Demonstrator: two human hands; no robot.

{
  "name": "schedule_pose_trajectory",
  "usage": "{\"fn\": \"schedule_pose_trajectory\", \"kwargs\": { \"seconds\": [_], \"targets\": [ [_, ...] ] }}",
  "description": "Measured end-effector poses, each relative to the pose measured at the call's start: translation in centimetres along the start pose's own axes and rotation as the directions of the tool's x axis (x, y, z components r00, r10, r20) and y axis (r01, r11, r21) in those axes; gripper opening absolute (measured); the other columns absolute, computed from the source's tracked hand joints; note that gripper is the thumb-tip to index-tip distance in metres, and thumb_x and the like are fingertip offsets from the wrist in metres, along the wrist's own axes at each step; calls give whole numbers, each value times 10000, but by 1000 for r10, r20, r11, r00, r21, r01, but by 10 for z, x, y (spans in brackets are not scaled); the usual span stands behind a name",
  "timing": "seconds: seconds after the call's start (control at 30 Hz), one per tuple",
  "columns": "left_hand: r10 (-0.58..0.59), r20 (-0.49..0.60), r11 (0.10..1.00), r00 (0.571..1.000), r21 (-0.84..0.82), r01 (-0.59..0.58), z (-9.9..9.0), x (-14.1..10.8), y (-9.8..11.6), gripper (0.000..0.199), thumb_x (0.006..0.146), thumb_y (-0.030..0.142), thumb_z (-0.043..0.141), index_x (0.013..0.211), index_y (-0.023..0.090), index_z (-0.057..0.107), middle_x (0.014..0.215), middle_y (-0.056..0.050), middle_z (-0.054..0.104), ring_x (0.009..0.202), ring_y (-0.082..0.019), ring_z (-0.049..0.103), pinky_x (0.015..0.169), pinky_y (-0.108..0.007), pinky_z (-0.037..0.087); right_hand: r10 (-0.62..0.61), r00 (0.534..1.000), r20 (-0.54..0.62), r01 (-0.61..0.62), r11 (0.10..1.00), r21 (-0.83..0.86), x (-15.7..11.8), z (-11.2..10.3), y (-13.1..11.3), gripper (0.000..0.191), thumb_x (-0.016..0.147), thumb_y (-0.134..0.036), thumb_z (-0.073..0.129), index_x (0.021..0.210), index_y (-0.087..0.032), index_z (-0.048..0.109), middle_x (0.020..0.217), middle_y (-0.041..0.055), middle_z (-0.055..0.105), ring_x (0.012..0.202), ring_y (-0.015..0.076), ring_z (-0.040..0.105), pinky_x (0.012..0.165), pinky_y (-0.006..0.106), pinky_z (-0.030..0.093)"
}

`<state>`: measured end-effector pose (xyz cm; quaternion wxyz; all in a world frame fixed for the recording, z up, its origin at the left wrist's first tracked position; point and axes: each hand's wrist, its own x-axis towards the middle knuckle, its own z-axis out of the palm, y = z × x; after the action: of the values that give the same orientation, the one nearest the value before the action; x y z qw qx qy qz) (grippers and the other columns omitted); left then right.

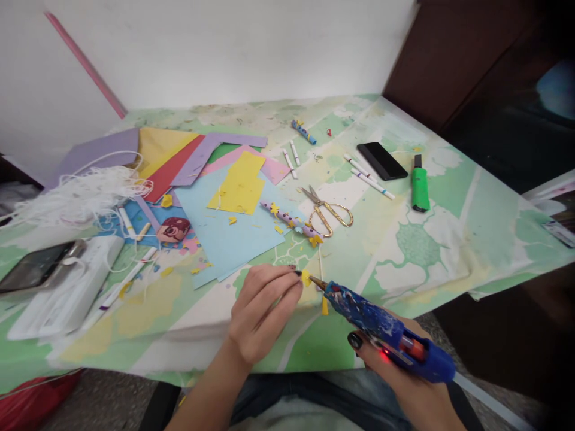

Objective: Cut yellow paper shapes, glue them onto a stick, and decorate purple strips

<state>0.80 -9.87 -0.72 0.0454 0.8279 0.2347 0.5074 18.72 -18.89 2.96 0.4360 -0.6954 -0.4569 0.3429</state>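
Note:
My right hand [395, 365] is wrapped round a blue hot glue gun [372, 320] with a red light glowing on its side. The gun's metal nozzle meets a small yellow paper piece [306, 278], which my left hand [267, 305] pinches at its fingertips. Just beyond, a purple paper stick [291, 221] dotted with yellow pieces lies on the blue paper's edge. A white string hangs from its near end toward a yellow strip [324, 306] by the nozzle. Gold-handled scissors [327, 211] lie beside the stick.
Coloured paper sheets [233, 245] overlap at centre left. White string [85, 194] is heaped by a power strip [67, 293] and a phone [38, 266]. Another phone [381, 160], several white markers [371, 181] and a green highlighter-like object [420, 187] lie right. A blue paper roll [304, 131] lies at the back.

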Motion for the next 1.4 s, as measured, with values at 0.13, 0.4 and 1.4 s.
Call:
{"fn": "schedule_pose_trajectory", "kwargs": {
  "seconds": [0.13, 0.4, 1.4],
  "targets": [
    [-9, -14, 1000, 1000, 14, 10, 2, 0, 1, 268, 750, 8, 635, 991, 124, 631, 993, -100, 667, 996, -242, 602, 775, -410, 532, -10, 1000, -7, 10, 1000, 6, 0, 1, -3, 125, 664, -304, 591, 596, -201, 576, 521, -13, 557, 461, 118, 484, 428, 222, 383],
    [-40, -34, 999, 999, 1, 40, 3, 1, 4, 281, 754, 11, 630, 1006, 137, 627, 991, -98, 670, 990, -238, 613, 773, -403, 533, -35, 999, 2, 35, 999, -2, 0, -1, 3, 132, 677, -310, 597, 588, -214, 580, 531, 3, 592, 486, 144, 527, 449, 241, 413],
    [0, -22, 1000, 1000, 24, 1, 1, 7, 3, 302, 721, -14, 645, 990, 118, 617, 937, -103, 674, 958, -239, 624, 739, -393, 547, -176, 984, -16, 173, 976, -136, 0, -2, 11, 141, 715, -327, 569, 626, -225, 609, 575, 15, 635, 477, 161, 557, 432, 255, 410]
  ]
}}
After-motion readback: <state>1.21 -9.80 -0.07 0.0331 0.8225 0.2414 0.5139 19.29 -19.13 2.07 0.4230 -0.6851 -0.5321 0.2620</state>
